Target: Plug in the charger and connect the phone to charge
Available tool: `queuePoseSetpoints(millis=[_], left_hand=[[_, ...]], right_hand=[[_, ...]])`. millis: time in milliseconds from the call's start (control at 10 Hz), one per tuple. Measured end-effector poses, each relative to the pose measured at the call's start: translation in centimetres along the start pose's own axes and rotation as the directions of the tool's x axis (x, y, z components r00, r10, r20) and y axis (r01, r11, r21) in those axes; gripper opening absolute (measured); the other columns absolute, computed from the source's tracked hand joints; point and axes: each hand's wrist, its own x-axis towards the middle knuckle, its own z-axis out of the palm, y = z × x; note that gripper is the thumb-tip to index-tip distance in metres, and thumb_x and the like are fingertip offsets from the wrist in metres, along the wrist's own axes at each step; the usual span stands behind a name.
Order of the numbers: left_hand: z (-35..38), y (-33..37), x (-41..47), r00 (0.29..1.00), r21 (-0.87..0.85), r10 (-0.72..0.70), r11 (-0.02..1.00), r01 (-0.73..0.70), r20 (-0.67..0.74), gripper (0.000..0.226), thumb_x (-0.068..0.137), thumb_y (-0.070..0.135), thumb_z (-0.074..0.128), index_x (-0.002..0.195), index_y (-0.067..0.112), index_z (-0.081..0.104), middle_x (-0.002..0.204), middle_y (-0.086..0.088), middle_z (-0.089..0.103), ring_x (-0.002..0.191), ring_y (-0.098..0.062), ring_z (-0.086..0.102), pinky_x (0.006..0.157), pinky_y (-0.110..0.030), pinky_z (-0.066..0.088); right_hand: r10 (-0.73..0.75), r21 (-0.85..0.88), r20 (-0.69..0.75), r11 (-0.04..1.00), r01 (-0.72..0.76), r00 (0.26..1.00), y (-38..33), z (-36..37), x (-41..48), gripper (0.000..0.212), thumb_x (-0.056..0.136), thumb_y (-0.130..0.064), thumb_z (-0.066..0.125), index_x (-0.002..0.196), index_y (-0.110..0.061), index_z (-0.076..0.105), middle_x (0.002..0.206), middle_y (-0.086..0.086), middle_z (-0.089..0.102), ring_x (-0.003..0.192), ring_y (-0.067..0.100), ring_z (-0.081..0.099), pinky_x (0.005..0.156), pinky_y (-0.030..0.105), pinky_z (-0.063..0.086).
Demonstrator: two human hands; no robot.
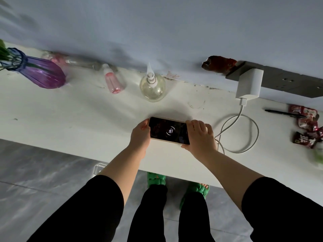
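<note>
Both hands — left hand (pixel 139 135), right hand (pixel 199 135) — grasp phone (pixel 168 131); cable end hidden behind right.

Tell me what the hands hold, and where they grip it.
Both hold the phone by its short ends: left hand on its left end, right hand on its right end.

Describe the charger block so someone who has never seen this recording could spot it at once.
Start at the white table against the wall, then follow its back edge right to the grey power strip. The charger is the white block plugged into the strip's near end, the only thing there with a white cable looping down onto the table.
</note>
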Motion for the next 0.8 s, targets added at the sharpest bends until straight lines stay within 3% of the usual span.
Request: queuePoseSetpoints(millis=[100,200,300,400,500,600,700,800], left_hand=[[0.0,-0.3,0.1,0.997,0.063,0.075,0.995,-0.073,-0.025,0.045,0.092,0.012,0.035,0.133,0.025,0.05,0.124,0.004,0.058,0.103,-0.012,0.052,0.069,-0.017,0.039],[0.1,-0.7,0.5,0.988,0.138,0.149,0.98,-0.144,-0.032,0.046,0.089,0.005,0.034,0.123,0.025,0.058,0.106,0.002,0.062,0.08,-0.012,0.05,0.057,-0.018,0.037],[0.2,-0.9,0.7,0.985,0.218,0.17,0.962,-0.166,0.001,0.05,0.083,0.0,0.029,0.113,0.022,0.062,0.083,-0.007,0.054,0.061,-0.016,0.038,0.042,-0.014,0.028],[-0.1,-0.6,0.0,0.986,0.331,0.166,0.93,-0.162,0.015,0.056,0.087,0.005,0.034,0.14,0.021,0.041,0.132,-0.005,0.056,0.105,-0.018,0.059,0.07,-0.014,0.045],[-0.9,0.2,-1.4,0.989,0.45,0.144,0.882,-0.139,0.023,0.053,0.092,0.012,0.035,0.144,0.015,0.032,0.149,-0.007,0.04,0.133,-0.024,0.043,0.103,-0.033,0.039],[-2.2,2.1,-3.2,0.987,0.564,0.153,0.812,-0.151,0.043,0.048,0.092,0.011,0.033,0.14,0.01,0.038,0.147,-0.012,0.042,0.131,-0.029,0.043,0.103,-0.035,0.038],[-3.7,4.5,-6.0,0.97,0.601,0.237,0.767,-0.224,0.059,0.048,0.093,0.013,0.034,0.141,0.015,0.039,0.147,-0.009,0.043,0.134,-0.024,0.041,0.109,-0.036,0.035],[-4.8,6.6,-9.5,0.945,0.666,0.318,0.691,-0.282,0.071,0.042,0.092,0.016,0.04,0.133,0.019,0.049,0.137,-0.005,0.053,0.126,-0.023,0.049,0.105,-0.038,0.041]], right_hand=[[0.025,0.002,0.02,1.0,-0.025,0.999,0.1,0.1,0.3,0.091,0.071,-0.053,0.073,0.141,-0.015,0.03,0.138,0.006,0.037,0.13,0.026,0.034,0.112,0.045,0.025],[0.036,-0.007,0.041,0.999,-0.036,0.999,0.2,0.1,0.4,0.092,0.071,-0.054,0.073,0.141,-0.016,0.028,0.135,0.007,0.038,0.126,0.027,0.037,0.109,0.044,0.027],[0.031,-0.001,0.052,1.0,-0.031,0.998,0.3,0.1,0.4,0.096,0.071,-0.056,0.071,0.145,-0.017,0.022,0.137,0.007,0.037,0.128,0.027,0.035,0.108,0.043,0.027],[0.039,0.037,0.105,0.998,-0.043,0.994,0.0,-0.7,0.3,0.103,0.074,-0.06,0.066,0.15,-0.015,0.013,0.146,0.008,0.031,0.138,0.027,0.027,0.114,0.043,0.022],[0.04,0.177,0.119,0.982,-0.061,0.992,-0.1,-2.4,-0.1,0.081,0.087,-0.045,0.06,0.149,-0.012,0.02,0.148,0.009,0.034,0.138,0.029,0.031,0.115,0.04,0.023],[0.008,0.216,0.112,0.976,-0.032,0.994,-0.2,-5.2,-1.0,0.043,0.093,-0.022,0.052,0.134,-0.013,0.044,0.133,0.008,0.051,0.119,0.029,0.051,0.101,0.039,0.039],[0.052,0.206,0.063,0.976,-0.064,0.997,-0.3,-8.4,-2.3,0.031,0.094,-0.021,0.045,0.121,-0.016,0.059,0.116,0.007,0.063,0.103,0.029,0.06,0.09,0.038,0.045],[0.172,0.332,0.04,0.927,-0.176,0.984,0.1,-11.4,-4.7,0.028,0.094,-0.024,0.042,0.113,-0.018,0.062,0.108,0.004,0.066,0.097,0.027,0.062,0.083,0.035,0.047]])
